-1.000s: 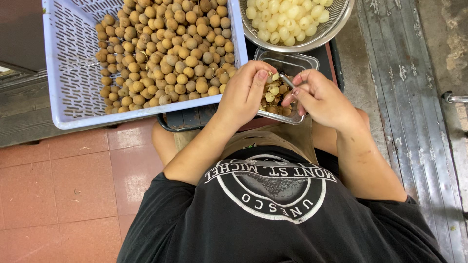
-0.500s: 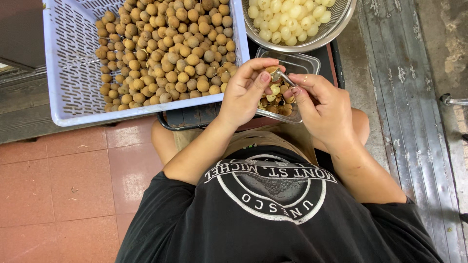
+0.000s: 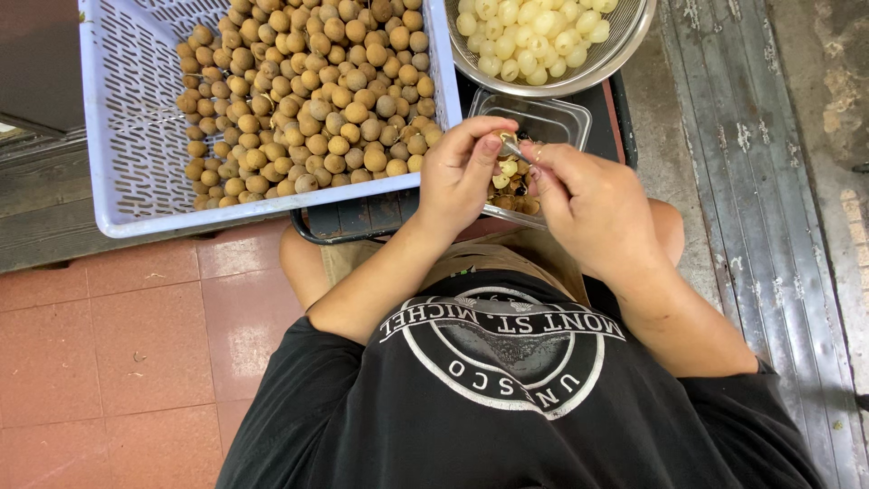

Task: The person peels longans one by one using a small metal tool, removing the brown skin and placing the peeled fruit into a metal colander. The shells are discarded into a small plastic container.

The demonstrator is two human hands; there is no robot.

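Between the left hand (image 3: pixel 462 172) and right hand (image 3: pixel 588 195), both pinched shut on it, sits one half-peeled fruit (image 3: pixel 509 166). Directly beneath lies a clear tub (image 3: pixel 543 118) of shells. Beyond the right hand, a steel bowl (image 3: pixel 593 74) holds some peeled fruit; beyond the left, the lavender crate (image 3: pixel 136 145) remains mostly full of unpeeled ones.

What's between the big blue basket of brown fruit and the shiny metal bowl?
In the head view, only a narrow strip of the dark tray beneath shows between the blue basket and the metal bowl. The clear plastic container sits just below that gap.
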